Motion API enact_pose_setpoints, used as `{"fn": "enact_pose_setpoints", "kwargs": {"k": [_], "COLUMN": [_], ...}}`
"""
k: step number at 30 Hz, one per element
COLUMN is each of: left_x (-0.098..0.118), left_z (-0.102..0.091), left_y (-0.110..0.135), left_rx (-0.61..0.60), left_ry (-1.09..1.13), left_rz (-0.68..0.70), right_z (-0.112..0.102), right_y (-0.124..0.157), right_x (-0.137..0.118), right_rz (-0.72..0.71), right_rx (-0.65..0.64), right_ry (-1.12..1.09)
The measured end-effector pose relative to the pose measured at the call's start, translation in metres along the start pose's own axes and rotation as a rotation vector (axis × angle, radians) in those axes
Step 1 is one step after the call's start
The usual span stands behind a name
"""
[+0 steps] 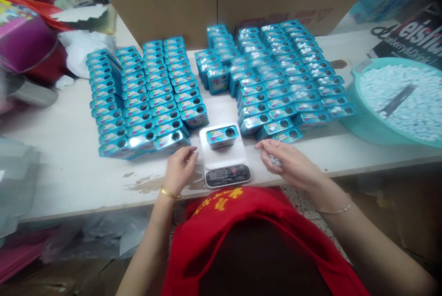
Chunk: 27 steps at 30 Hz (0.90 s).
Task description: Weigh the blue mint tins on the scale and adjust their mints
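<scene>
A small blue tin [222, 136] with a dark round opening in its top lies on a white digital scale [226, 155]. Left of the scale, my left hand [180, 168] hovers at the table's front with its fingers curled together, and no object shows in it. My right hand [288, 160], to the right of the scale, is closed around several small white candies [275, 160]. Some of them show between its fingers. Neither hand touches the tin. The scale's display [221, 174] is too blurred to read.
Rows of blue tins [152, 95] stand at left. More tins [286, 82] at right have white candies on many tops. A turquoise basin [359, 121] full of candies, with a flat scoop-like strip [398, 100], sits at far right. A large cardboard box [179, 6] stands behind.
</scene>
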<state>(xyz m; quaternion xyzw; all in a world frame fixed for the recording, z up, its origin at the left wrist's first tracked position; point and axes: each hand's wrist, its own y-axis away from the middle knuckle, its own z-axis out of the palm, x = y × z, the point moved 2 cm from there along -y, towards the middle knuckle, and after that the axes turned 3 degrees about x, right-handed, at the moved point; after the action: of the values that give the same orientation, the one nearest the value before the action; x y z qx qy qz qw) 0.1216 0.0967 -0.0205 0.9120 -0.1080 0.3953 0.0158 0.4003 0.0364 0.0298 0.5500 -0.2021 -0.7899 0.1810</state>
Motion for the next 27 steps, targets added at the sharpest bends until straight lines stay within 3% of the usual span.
{"fn": "enact_pose_setpoints", "kwargs": {"k": [3,7,11,14,20,27], "left_x": [0.014,0.047,0.076,0.08,0.07,0.104], "left_z": [-0.005,-0.012,-0.004,0.003,0.01,-0.004], "left_y": [-0.002,-0.014,-0.033,-0.045,-0.046,-0.026], "left_rx": [0.056,0.163,0.027,-0.036,0.0,0.127], "left_ry": [0.001,-0.061,-0.233,-0.315,-0.236,-0.537], "left_rz": [0.067,0.311,0.535,0.561,0.482,0.839], "right_z": [0.008,0.019,0.027,0.028,0.023,0.044], "right_y": [-0.003,-0.007,-0.011,-0.009,-0.01,-0.032], "right_x": [0.002,0.014,0.027,0.03,0.032,0.039], "right_rz": [-0.016,-0.018,0.024,0.028,0.024,0.142], "right_rx": [-0.018,-0.049,-0.098,-0.114,-0.043,-0.086], "right_ry": [0.024,0.02,0.006,-0.029,-0.173,-0.562]}}
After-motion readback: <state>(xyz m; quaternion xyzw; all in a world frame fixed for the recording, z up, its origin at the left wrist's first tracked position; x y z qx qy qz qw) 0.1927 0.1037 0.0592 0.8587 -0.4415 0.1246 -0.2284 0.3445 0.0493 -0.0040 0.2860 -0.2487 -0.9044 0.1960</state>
